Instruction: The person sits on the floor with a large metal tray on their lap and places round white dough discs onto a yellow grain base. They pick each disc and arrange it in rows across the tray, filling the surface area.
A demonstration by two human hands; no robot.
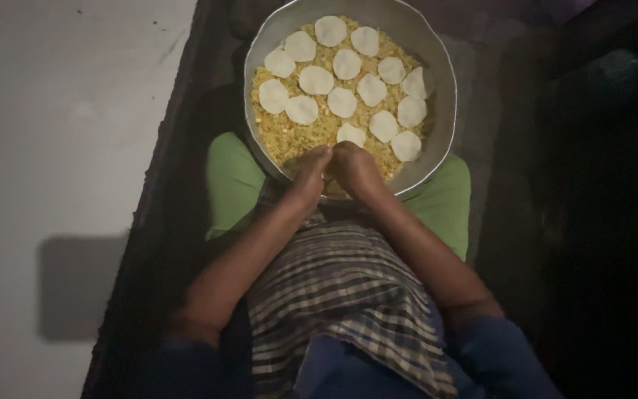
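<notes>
A wide metal bowl (pixel 443 111) rests on my lap, filled with a yellow crumbly mixture (pixel 289 137). Several flat white dough discs (pixel 342 102) lie spread on top of the mixture. My left hand (pixel 310 168) and my right hand (pixel 356 167) are pressed together at the bowl's near rim, fingers curled inward over the mixture. What sits between the fingers is hidden by the hands themselves.
My knees in green cloth (pixel 230 181) flank the bowl, and a striped checked cloth (pixel 341 295) covers my lap. I sit on a dark mat (pixel 156 244); a pale floor (pixel 53 148) lies to the left. The right side is in darkness.
</notes>
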